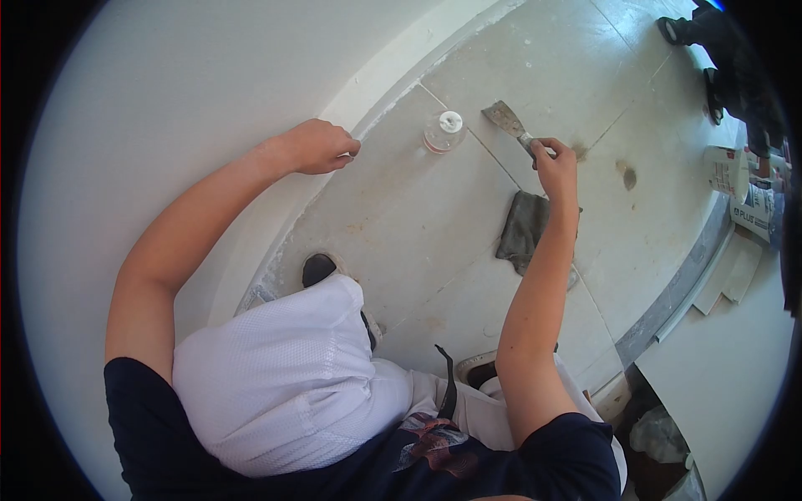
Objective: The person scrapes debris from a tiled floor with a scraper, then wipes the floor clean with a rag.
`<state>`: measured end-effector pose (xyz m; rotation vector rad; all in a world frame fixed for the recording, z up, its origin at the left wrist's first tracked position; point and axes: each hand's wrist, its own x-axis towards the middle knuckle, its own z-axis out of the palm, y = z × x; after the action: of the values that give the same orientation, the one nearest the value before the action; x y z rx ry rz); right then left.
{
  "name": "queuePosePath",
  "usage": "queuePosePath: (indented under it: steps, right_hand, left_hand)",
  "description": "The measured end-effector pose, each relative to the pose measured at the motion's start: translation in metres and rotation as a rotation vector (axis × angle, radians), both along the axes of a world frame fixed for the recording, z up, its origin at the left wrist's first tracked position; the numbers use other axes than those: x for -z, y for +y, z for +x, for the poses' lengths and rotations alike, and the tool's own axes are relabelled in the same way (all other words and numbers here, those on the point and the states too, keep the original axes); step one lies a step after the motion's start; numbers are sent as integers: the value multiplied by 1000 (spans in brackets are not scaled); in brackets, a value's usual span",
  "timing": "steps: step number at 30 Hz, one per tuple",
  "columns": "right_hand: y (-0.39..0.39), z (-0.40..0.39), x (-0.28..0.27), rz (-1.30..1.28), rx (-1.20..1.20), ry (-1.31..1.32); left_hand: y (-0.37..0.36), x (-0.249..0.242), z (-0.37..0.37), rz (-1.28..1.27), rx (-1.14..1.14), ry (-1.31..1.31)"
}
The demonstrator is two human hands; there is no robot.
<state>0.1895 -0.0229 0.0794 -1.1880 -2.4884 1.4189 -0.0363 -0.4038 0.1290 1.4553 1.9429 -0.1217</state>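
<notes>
My right hand (555, 159) is closed round the handle of a putty knife (510, 123), whose worn, stained blade points up and left above the tiled floor. My left hand (324, 147) is closed near the foot of the white wall; what its fingers hold, if anything, is too small to make out. Between the hands, a clear bottle (444, 134) with a white top stands on the floor. A dark grey cloth (524, 227) lies crumpled on the tiles, partly hidden behind my right forearm.
The white wall (167, 100) with its raised base runs along the left. Another person (739, 71) in dark clothes stands at the upper right. A white bucket (725, 171) and a printed bag (750, 210) are at the right, near some flat boards (728, 271).
</notes>
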Motion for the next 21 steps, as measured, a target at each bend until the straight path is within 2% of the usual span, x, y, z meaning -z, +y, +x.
queuePosePath:
  steps: [21]
  right_hand:
    - [-8,-16,-17,24,12,-97]
  left_hand:
    - [-9,-3,2,8,12,12]
